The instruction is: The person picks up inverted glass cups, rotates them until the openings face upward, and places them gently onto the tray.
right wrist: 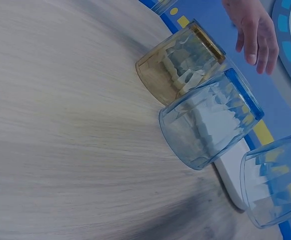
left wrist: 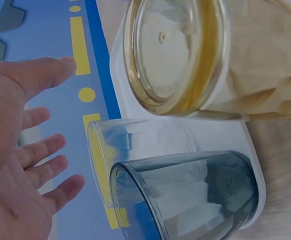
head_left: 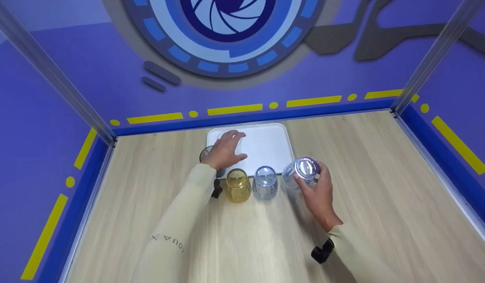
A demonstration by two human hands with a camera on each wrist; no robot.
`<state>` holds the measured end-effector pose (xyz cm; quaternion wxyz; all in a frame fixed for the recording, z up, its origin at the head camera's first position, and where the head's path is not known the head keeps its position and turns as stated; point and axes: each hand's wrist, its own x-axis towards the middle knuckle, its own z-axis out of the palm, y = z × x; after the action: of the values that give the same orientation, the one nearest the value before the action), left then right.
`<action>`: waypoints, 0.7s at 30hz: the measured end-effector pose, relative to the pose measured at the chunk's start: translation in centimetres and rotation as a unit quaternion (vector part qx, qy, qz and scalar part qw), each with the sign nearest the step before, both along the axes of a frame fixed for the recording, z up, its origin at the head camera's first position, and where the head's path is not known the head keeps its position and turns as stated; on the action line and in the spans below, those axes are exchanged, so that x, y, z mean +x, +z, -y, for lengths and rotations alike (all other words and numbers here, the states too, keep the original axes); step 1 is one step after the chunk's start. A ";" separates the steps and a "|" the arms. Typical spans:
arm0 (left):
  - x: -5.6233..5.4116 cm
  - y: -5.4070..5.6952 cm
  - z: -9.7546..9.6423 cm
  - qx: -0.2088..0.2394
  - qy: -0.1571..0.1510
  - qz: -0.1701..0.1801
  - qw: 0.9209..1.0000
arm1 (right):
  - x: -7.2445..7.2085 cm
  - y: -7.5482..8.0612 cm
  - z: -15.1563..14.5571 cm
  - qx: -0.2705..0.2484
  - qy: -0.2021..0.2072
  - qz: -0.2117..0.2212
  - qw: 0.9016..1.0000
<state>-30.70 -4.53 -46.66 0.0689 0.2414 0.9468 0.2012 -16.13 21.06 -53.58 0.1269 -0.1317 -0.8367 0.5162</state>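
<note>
My left hand [head_left: 225, 150] hovers over the white tray [head_left: 266, 147], fingers spread, holding nothing. Below it in the left wrist view, a clear glass [left wrist: 145, 142] and a smoky grey glass [left wrist: 205, 195] stand upright on the tray, apart from the fingers [left wrist: 40, 150]. My right hand [head_left: 319, 194] grips an upside-down light blue glass [head_left: 291, 176] beside the tray's front right corner. An amber glass [head_left: 238, 186] and another light blue glass [head_left: 265, 184] stand upside down side by side at the tray's front edge. Most of the right hand is out of its wrist view.
The pale wooden tabletop [head_left: 250, 239] is enclosed by blue-purple panels [head_left: 242, 94] at the back and sides. Metal posts [head_left: 435, 59] mark the back corners. A dark wrist device [head_left: 323, 251] sits on the right wrist.
</note>
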 end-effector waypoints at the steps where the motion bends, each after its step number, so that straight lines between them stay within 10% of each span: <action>1: 0.0 0.0 0.0 -0.001 0.001 0.001 1.000 | 0.0 0.0 0.0 0.000 0.000 0.001 1.000; 21: 0.7 0.1 -0.2 0.003 -0.007 0.016 1.000 | 0.0 0.0 0.2 -0.014 -0.003 -0.033 0.999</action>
<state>-29.97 -4.31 -46.56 0.0841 0.2450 0.9433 0.2076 -16.13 20.91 -53.63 0.1541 -0.1195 -0.8241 0.5318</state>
